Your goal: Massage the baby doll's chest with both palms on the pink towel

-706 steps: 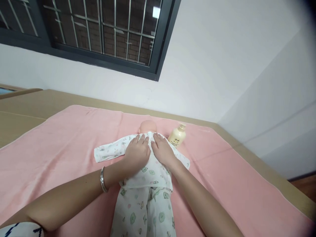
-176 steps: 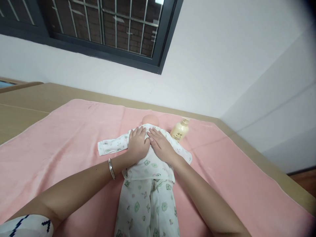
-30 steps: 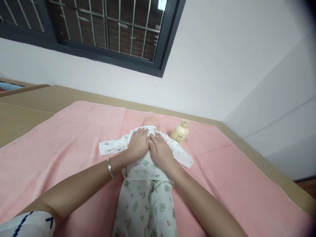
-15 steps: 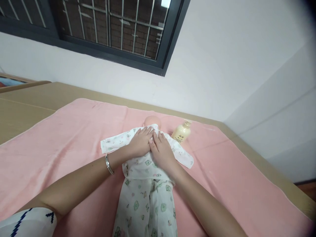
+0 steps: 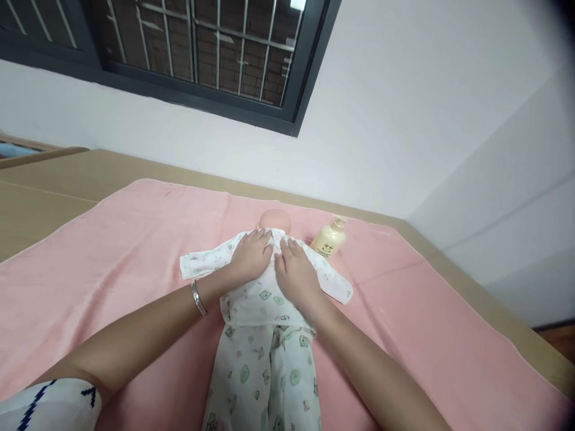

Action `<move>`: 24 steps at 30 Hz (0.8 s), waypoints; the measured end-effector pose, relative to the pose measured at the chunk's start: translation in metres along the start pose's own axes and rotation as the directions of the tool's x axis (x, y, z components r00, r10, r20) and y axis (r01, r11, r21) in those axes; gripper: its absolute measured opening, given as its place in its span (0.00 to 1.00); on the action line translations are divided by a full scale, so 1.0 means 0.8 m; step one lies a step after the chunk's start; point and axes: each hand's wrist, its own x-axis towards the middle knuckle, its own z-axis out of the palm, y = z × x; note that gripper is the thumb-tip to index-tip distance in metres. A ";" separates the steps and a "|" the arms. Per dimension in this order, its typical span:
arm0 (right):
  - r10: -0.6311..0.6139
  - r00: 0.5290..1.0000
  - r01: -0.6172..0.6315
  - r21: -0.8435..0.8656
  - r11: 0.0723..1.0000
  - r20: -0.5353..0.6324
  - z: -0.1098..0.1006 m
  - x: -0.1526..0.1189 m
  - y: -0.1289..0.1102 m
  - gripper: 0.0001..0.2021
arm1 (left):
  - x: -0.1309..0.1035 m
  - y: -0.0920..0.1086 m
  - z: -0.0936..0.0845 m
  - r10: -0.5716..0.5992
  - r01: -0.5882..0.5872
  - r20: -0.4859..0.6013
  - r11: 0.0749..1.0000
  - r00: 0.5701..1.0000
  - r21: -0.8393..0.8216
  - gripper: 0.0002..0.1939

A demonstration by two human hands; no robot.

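A baby doll point(image 5: 275, 220) dressed in a white patterned top point(image 5: 263, 302) and matching trousers point(image 5: 245, 374) lies with its head away from me. Flat on the left side of its chest rests my left hand point(image 5: 251, 254), fingers stretched out, a silver bracelet on the wrist. My right hand point(image 5: 297, 272) lies flat on the right side of the chest, also open. A narrow strip of the top shows between the two hands. Both sleeves of the top spread out to the sides. Most of the doll's body is hidden under its clothes.
A pale yellow pump bottle point(image 5: 329, 238) leans or stands by the doll's right-hand sleeve. Beneath everything a pink cloth point(image 5: 135, 239) covers a tan surface point(image 5: 58, 173). Behind are a white wall point(image 5: 381, 120) and a barred, dark-framed window point(image 5: 296, 84).
My hands have moved apart from each other, from touching at the middle of the doll's chest to a small gap. The doll and the bottle stay in place.
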 end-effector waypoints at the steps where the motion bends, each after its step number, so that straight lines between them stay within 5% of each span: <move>1: -0.016 1.000 0.016 -0.021 1.000 0.001 -0.002 -0.004 -0.005 0.27 | 0.001 -0.001 0.001 -0.016 0.016 -0.006 1.000 1.000 0.000 0.26; 10: -0.062 0.998 0.061 0.067 0.996 0.022 -0.006 0.020 0.020 0.26 | -0.048 0.049 0.009 0.015 -0.023 -0.081 0.995 0.997 -0.098 0.26; 18: -0.139 0.989 0.146 -0.145 0.979 0.058 0.002 -0.031 -0.036 0.32 | 0.000 0.016 0.001 -0.089 0.091 0.018 0.970 0.996 -0.225 0.26; 24: -0.196 0.978 0.202 -0.084 0.976 0.076 -0.003 -0.016 -0.017 0.27 | 0.000 0.007 0.010 -0.090 0.072 -0.067 0.971 0.994 -0.227 0.26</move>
